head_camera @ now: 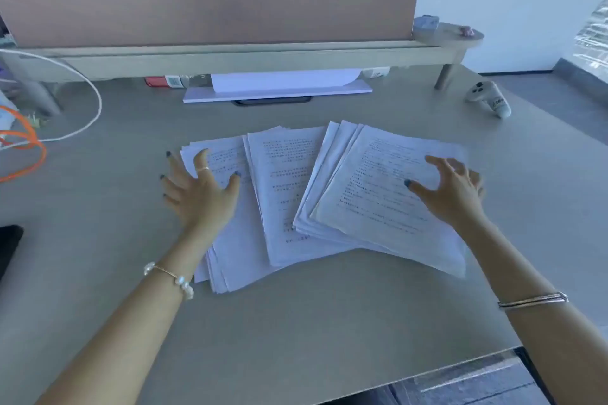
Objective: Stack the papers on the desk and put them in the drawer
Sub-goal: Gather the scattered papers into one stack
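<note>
Printed white papers lie fanned out in three overlapping piles on the desk (296,322). The left pile (237,240) is partly under the middle pile (286,194), and the right pile (378,207) overlaps the middle one. My left hand (200,187) hovers with fingers spread over the left pile's upper left corner. My right hand (450,187) is spread over the right pile's upper part. Neither hand holds anything. Below the desk's front right edge a drawer (473,381) shows partly.
A monitor riser shelf (230,56) spans the back, with a white board (276,92) and small items beneath. A white controller (490,99) lies at the back right. White and orange cables (29,141) curl at the left. A dark object (8,246) sits at the left edge.
</note>
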A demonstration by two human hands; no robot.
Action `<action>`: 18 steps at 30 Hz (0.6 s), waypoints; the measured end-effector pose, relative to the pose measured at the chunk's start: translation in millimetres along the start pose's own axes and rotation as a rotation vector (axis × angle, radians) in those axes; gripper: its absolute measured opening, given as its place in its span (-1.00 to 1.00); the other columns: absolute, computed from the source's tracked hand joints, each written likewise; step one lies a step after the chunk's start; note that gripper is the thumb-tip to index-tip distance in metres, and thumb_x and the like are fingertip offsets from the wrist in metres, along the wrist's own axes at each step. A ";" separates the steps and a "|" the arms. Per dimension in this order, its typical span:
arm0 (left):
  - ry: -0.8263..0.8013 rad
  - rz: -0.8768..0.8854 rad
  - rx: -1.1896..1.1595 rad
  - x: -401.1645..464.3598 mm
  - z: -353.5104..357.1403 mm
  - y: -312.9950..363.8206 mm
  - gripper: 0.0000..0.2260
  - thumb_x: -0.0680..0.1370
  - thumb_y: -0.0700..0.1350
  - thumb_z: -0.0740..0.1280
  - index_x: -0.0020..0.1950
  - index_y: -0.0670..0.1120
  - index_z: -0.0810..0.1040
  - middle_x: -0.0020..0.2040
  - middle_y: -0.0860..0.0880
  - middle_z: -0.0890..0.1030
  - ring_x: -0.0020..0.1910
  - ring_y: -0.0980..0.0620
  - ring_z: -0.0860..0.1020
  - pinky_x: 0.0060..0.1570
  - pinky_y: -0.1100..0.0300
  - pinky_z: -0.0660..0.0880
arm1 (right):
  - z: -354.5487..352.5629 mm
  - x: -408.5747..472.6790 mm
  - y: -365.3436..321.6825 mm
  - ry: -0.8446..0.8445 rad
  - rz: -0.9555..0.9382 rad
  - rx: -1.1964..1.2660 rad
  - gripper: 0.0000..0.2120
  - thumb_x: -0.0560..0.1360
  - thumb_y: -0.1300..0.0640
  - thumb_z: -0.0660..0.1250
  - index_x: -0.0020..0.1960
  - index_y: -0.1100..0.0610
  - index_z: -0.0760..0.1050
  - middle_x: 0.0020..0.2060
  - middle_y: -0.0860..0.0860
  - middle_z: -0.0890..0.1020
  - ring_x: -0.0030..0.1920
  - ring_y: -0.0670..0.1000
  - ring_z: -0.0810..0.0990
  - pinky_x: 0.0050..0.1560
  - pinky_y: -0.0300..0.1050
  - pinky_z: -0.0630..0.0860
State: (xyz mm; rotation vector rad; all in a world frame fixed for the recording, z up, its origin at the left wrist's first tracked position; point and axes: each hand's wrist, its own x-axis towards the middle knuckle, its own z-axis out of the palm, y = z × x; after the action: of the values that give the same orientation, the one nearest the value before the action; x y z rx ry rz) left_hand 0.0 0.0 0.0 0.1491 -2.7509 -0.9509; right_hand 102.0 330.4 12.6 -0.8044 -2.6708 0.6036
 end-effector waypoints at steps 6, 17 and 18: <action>-0.116 -0.044 0.035 4.3 0.6 -12.7 -0.53 0.51 0.05 0.28 0.36 -0.11 0.34 0.29 -0.30 0.43 0.35 -0.25 0.29 0.32 -0.01 0.16 | 3.2 5.1 11.7 -0.060 0.202 -0.048 -0.29 0.36 -0.26 0.32 0.41 0.00 0.24 0.26 0.30 0.43 0.31 0.27 0.26 0.27 0.06 0.19; -0.316 0.005 -0.522 -1.6 12.0 47.9 -0.65 0.50 -0.03 0.34 0.27 -0.03 0.44 0.37 -0.04 0.37 0.20 -0.02 0.44 -0.04 0.22 0.41 | 29.2 3.7 -60.6 -0.265 -0.146 0.156 -0.36 0.30 -0.17 0.45 0.32 -0.07 0.36 0.25 0.16 0.45 0.31 0.19 0.24 0.28 0.00 0.25; -0.327 0.006 -0.567 -2.2 12.8 50.0 -0.65 0.50 -0.07 0.35 0.28 -0.03 0.44 0.37 -0.01 0.37 0.18 0.04 0.45 -0.09 0.28 0.41 | 33.3 2.2 -67.9 -0.293 -0.170 0.178 -0.35 0.29 -0.16 0.46 0.33 -0.08 0.36 0.25 0.14 0.44 0.32 0.17 0.23 0.27 -0.02 0.26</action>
State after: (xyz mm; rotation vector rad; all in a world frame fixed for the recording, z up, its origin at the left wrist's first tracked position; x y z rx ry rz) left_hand -2.1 47.3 20.8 -0.1231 -2.6110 -1.8424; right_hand 56.5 270.0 15.7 -0.4643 -2.8512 0.9621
